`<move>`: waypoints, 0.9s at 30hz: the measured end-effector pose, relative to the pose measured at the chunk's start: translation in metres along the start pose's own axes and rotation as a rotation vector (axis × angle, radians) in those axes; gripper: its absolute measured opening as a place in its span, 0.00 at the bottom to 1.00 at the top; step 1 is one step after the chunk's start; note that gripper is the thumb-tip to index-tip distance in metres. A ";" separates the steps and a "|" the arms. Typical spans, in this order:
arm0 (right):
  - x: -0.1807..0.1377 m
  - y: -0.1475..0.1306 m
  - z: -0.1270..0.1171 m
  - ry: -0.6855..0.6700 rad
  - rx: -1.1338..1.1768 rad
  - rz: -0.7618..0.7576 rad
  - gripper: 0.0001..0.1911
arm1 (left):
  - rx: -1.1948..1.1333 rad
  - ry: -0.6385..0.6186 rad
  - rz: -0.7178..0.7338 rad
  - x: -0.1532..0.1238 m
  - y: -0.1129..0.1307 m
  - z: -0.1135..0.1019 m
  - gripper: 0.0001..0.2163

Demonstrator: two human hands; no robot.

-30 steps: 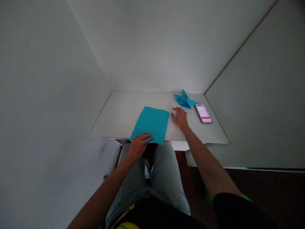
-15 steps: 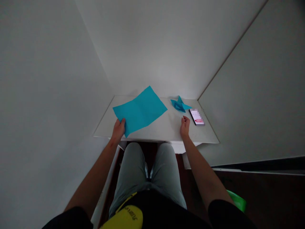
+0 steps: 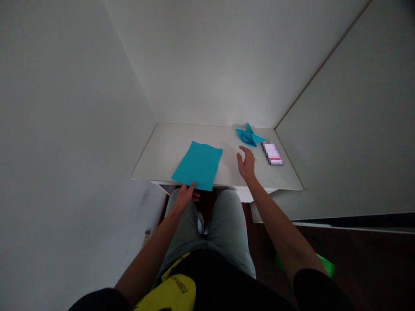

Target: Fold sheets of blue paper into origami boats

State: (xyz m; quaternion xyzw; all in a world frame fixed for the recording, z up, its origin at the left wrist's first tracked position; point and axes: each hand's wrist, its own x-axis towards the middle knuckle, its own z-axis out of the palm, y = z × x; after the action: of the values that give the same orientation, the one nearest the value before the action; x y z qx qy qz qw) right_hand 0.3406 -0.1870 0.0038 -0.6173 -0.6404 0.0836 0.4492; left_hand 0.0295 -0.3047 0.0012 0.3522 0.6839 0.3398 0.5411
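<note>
A flat sheet of blue paper (image 3: 199, 164) lies over the front part of the white table, its near edge reaching the table's front. My left hand (image 3: 187, 194) pinches that near edge, thumb on top and fingers underneath. To the right of the sheet, my right hand (image 3: 247, 164) is held over the table with thumb and fingers apart and nothing in it. Beyond the right hand sits a folded blue paper figure (image 3: 249, 136) with pointed tips.
A phone (image 3: 272, 153) with a lit, blurred screen lies at the right of the white table (image 3: 152, 151). Walls enclose the table at the left, back and right. Below on the right, part of a green object (image 3: 326, 264) shows on the dark floor.
The paper sheet has come down and turned, now resting nearer the table's front. My left hand moved right and toward me with it. My right hand's fingers have opened.
</note>
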 end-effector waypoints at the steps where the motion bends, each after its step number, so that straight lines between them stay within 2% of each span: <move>1: 0.003 -0.017 0.009 -0.087 -0.037 -0.093 0.32 | 0.012 -0.027 -0.008 -0.002 -0.004 0.002 0.12; 4: 0.002 -0.066 0.046 -0.412 -0.137 -0.304 0.34 | 0.077 -0.165 -0.055 -0.011 -0.008 0.002 0.20; 6: -0.009 -0.088 0.074 -0.597 -0.216 -0.362 0.35 | 0.160 -0.355 -0.087 -0.017 -0.001 -0.005 0.23; 8: -0.023 -0.096 0.094 -0.710 -0.278 -0.360 0.34 | 0.261 -0.540 0.018 -0.016 0.015 -0.014 0.24; 9: -0.029 -0.096 0.101 -0.734 -0.293 -0.367 0.34 | 0.312 -0.568 0.157 -0.012 0.026 -0.017 0.24; 10: -0.034 -0.093 0.106 -0.744 -0.298 -0.381 0.34 | 0.353 -0.490 0.342 -0.003 0.038 -0.019 0.24; 12: -0.039 -0.086 0.110 -0.748 -0.295 -0.410 0.35 | 0.495 -0.181 0.674 0.022 0.060 -0.016 0.23; 13: -0.038 -0.082 0.111 -0.751 -0.290 -0.423 0.35 | 0.616 -0.075 0.736 0.038 0.069 -0.011 0.24; 14: -0.036 -0.078 0.111 -0.756 -0.287 -0.434 0.36 | 0.745 -0.020 0.738 0.054 0.075 -0.004 0.26; 16: -0.025 -0.070 0.111 -0.768 -0.286 -0.443 0.37 | 0.935 -0.035 0.747 0.083 0.079 0.011 0.29; 20: 0.011 -0.049 0.108 -0.742 -0.336 -0.340 0.38 | 1.014 0.028 0.822 0.117 0.071 0.035 0.34; 23: 0.033 -0.031 0.101 -0.694 -0.381 -0.240 0.39 | 1.038 0.042 0.817 0.127 0.069 0.036 0.37; 27: 0.042 -0.016 0.093 -0.688 -0.391 -0.236 0.44 | 1.089 0.035 0.806 0.137 0.077 0.030 0.39</move>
State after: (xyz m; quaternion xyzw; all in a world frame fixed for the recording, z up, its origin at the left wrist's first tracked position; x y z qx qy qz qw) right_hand 0.2726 -0.1123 -0.0201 -0.5494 -0.8234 0.1100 0.0896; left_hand 0.0450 -0.1456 -0.0083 0.7965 0.5813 0.1274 0.1065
